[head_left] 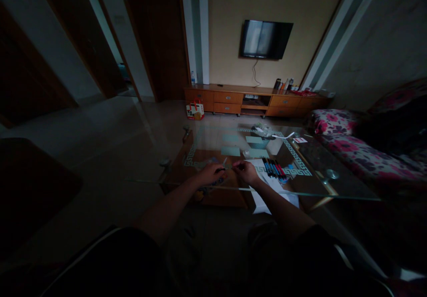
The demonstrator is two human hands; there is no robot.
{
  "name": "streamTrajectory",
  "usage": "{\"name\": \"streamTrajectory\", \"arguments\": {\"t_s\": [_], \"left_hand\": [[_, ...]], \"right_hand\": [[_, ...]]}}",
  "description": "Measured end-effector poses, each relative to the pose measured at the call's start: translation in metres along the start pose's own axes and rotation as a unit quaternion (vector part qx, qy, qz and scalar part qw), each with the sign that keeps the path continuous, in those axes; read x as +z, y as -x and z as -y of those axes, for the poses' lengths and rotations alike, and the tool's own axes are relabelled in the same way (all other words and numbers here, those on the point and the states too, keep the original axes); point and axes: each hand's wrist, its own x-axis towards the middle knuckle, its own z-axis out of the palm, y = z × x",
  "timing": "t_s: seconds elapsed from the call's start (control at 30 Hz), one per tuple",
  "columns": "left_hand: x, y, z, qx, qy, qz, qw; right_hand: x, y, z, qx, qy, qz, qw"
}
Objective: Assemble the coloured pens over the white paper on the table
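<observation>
Left hand [210, 174] curled shut on pen [228, 168], right hand [246, 171] pinching its other end. Pen held over glass bench [213, 143], just left of pen row [273, 168]. Paper [278, 186] under pen row. Basket [259, 142] behind pen row. Dim, pen detail unclear.

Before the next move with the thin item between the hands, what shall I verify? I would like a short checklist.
1. The left hand grips the thin item: ok.
2. The right hand grips its other end: ok.
3. The row of pens on the white paper is untouched by either hand: ok.
4. Both hands are over the glass table: ok.
5. Thin item capped: cannot tell, too dark.
</observation>
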Motion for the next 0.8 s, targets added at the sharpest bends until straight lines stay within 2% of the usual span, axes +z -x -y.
{"name": "streamTrajectory", "arguments": {"t_s": [0.23, 0.53, 0.8], "left_hand": [[-0.0025, -0.001, -0.0048, 0.014, -0.008, 0.007, 1.0], [-0.0004, -0.0002, -0.0008, 0.025, -0.016, -0.004, 1.0], [-0.0024, 0.0009, -0.0052, 0.014, -0.011, 0.001, 1.0]], "right_hand": [[0.0074, 0.0005, 0.0008, -0.001, -0.03, 0.026, 0.999], [0.0076, 0.0008, 0.0018, 0.005, -0.03, 0.021, 0.999], [0.0094, 0.0028, 0.0066, -0.004, -0.028, 0.03, 0.999]]}}
